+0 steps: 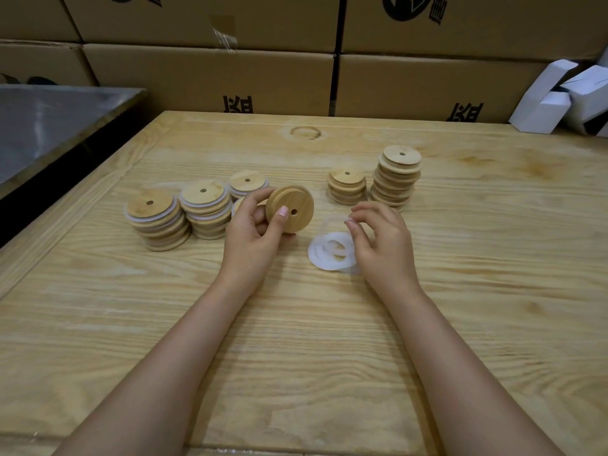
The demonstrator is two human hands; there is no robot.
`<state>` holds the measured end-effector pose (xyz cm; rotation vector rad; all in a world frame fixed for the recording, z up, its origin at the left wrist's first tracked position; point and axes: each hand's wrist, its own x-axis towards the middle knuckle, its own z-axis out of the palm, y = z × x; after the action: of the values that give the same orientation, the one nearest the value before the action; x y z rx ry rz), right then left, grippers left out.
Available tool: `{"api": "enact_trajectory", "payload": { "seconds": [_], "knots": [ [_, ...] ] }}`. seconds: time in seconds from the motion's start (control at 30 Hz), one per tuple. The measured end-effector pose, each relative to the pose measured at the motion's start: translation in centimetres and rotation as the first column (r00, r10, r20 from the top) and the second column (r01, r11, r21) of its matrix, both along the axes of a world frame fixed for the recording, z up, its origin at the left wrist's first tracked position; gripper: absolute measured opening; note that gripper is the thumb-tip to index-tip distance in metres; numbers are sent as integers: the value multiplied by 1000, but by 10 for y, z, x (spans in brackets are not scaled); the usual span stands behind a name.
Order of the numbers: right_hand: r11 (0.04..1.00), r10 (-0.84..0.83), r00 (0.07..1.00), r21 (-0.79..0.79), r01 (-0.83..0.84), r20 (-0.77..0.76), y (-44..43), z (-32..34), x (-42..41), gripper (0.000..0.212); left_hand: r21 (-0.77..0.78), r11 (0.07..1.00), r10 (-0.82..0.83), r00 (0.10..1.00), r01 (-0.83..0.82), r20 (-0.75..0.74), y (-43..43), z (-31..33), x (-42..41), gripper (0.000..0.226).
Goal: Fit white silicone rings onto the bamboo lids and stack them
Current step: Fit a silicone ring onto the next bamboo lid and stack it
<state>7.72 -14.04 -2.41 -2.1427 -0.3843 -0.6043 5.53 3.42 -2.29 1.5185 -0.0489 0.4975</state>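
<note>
Head camera looks down on a pale wooden table (296,340) with brown cartons (210,77) stacked behind it. The cartons carry black print: a blocky character sits low on two of them, cut off by the table edge, and part of a round black logo shows on the top row. None of it reads as a full word from where I stand.

The left hand (253,232) grips one bamboo lid (289,209), held up on edge and tilted, its flat face turned towards the person. The thumb lies across that face just beside the small centre hole, and the fingers curl round the back. The right hand (381,245) hovers close by, fingertips pinched on a lifted ring (325,223) – thin, translucent and blurred, so its outline is hard to follow. That ring hangs between the two hands, just right of the held lid and apart from it.

Below it a small pile of white silicone rings (329,258) lies flat on the table, partly under the right hand.

To the left stand ringed stacks (154,218) of lids with white edges showing between the layers. To the right, past the hands, stand two plain stacks (396,176) – one tall, one short. White folded boxes (559,97) lie at the far right corner, and a grey metal surface (49,120) sits off to the left.
</note>
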Motion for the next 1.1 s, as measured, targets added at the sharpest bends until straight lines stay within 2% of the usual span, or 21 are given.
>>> {"api": "enact_trajectory", "payload": {
  "seconds": [0.17,0.33,0.47,0.6,0.73,0.83,1.1],
  "knots": [
    [989,140,987,41,-143,73,2,4,-6,10,63,998,-25,999,23,39,-1,1,-3,32],
    [966,225,973,117,-230,54,8,5,-10,10,134,986,-108,994,103,25,-4,0,-4,30],
    [939,252,968,240,-246,5,10,5,-9,14,169,974,-154,988,151,8,-4,1,-6,22],
    [883,292,954,402,-241,-70,11,8,-7,19,137,975,-179,984,176,8,-5,1,-7,9],
    [836,309,948,495,-234,-73,13,9,-8,22,276,951,-155,987,139,36,-3,-5,-3,7],
    [842,297,952,492,-223,-77,13,8,-7,17,316,942,-137,990,116,43,-3,-7,-2,6],
    [864,280,950,467,-188,-135,14,5,-6,10,234,956,-179,984,175,-7,-2,-6,-5,11]
  ]
}}
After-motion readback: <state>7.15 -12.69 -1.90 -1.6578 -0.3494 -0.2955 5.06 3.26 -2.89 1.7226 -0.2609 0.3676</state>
